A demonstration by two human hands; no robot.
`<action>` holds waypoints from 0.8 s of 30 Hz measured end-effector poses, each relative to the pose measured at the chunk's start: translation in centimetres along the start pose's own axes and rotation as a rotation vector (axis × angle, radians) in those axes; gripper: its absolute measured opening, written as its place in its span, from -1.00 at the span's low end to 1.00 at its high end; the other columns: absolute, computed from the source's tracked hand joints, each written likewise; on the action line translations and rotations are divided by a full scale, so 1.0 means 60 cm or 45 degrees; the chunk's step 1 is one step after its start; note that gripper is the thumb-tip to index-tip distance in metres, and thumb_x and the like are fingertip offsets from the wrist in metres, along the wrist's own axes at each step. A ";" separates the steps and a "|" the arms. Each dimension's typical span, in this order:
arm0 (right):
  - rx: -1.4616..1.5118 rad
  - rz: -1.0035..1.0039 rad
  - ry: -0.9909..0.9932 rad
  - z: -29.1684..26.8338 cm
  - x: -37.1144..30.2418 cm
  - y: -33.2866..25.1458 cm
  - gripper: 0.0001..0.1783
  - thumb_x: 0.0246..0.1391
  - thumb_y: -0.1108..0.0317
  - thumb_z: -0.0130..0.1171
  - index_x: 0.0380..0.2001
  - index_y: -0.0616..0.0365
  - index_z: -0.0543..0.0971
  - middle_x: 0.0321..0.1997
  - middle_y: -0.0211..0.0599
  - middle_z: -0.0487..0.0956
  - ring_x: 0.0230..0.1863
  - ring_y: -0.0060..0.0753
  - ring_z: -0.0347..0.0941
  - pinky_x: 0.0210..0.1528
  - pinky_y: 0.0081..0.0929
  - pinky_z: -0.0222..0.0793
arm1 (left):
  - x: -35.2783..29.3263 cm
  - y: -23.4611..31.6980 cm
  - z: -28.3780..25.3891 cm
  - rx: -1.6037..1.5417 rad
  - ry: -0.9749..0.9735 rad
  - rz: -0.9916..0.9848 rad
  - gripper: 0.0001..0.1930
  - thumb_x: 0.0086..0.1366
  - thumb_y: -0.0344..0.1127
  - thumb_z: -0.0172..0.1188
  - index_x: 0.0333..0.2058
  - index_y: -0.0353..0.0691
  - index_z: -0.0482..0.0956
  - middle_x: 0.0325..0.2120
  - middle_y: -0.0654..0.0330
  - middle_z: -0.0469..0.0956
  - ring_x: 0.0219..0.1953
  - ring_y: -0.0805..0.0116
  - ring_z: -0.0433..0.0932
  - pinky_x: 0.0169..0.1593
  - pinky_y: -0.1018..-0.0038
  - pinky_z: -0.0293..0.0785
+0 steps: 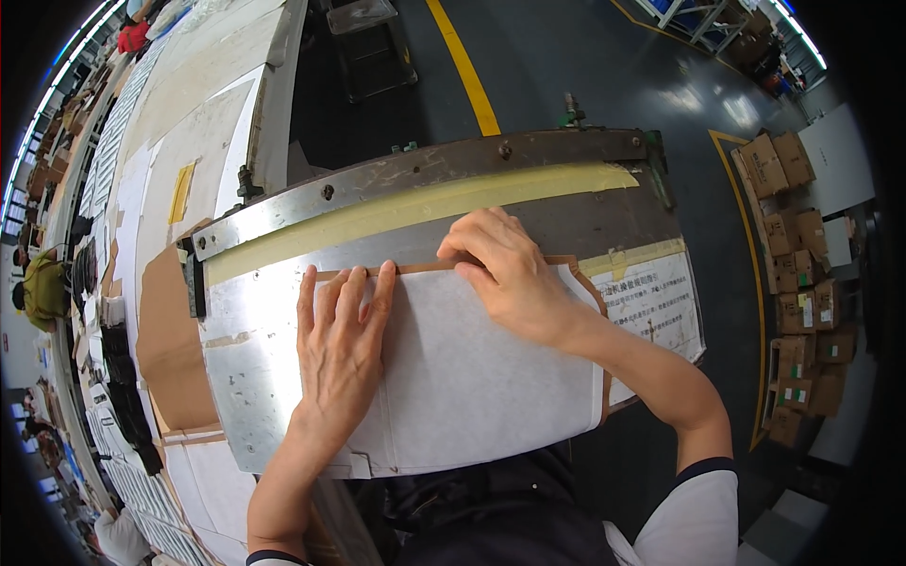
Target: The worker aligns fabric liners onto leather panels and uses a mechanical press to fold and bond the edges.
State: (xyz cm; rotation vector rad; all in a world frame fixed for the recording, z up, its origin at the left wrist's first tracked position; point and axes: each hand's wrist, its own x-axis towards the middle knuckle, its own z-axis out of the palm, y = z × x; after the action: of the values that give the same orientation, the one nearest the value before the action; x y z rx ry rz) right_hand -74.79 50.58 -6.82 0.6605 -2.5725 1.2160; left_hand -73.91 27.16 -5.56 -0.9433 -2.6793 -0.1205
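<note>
A white sheet with a thin brown backing lies flat on a metal machine table. My left hand presses flat on the sheet's left half, fingers together and pointing to its far edge. My right hand rests on the sheet's far edge, fingertips bent down on the brown border. Just beyond the fingers runs a yellowish tape strip under a steel bar.
A printed paper label is stuck to the table's right side. A long workbench with white and brown sheets stretches to the left. Cardboard boxes are stacked on the dark floor at right. Other people work at far left.
</note>
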 end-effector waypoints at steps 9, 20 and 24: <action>-0.246 -0.213 0.003 0.014 -0.006 -0.002 -0.68 -0.01 0.67 0.19 -0.14 0.32 0.67 -0.11 -0.22 0.50 0.00 -0.17 0.40 0.07 -0.25 0.32 | 0.007 0.007 -0.013 -0.008 -0.034 0.004 -0.36 0.19 -0.59 0.20 0.29 -0.07 0.51 0.03 0.04 0.47 0.14 0.11 0.49 0.46 -0.06 0.18; -0.577 -0.363 0.070 0.055 0.006 -0.020 -0.61 0.06 0.55 0.19 0.00 0.40 0.60 -0.03 -0.16 0.52 0.02 -0.18 0.43 0.10 -0.23 0.38 | 0.013 0.008 -0.009 -0.066 0.002 -0.015 -0.39 0.18 -0.59 0.14 0.27 -0.26 0.49 0.02 0.02 0.49 0.12 0.04 0.50 0.43 -0.06 0.23; -0.612 -0.406 0.002 0.032 -0.018 -0.001 -0.57 0.03 0.53 0.20 0.02 0.43 0.58 0.00 -0.12 0.52 0.07 -0.13 0.44 0.17 -0.16 0.38 | 0.005 0.004 -0.006 -0.001 0.004 -0.019 -0.37 0.19 -0.60 0.14 0.29 -0.20 0.48 0.03 0.03 0.47 0.13 0.04 0.48 0.41 -0.03 0.27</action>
State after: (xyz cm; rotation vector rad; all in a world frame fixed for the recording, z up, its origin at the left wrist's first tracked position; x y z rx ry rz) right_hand -73.85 49.37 -8.41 0.9010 -2.4881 0.4749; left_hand -73.90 27.49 -5.12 -0.9231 -2.6841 -0.1255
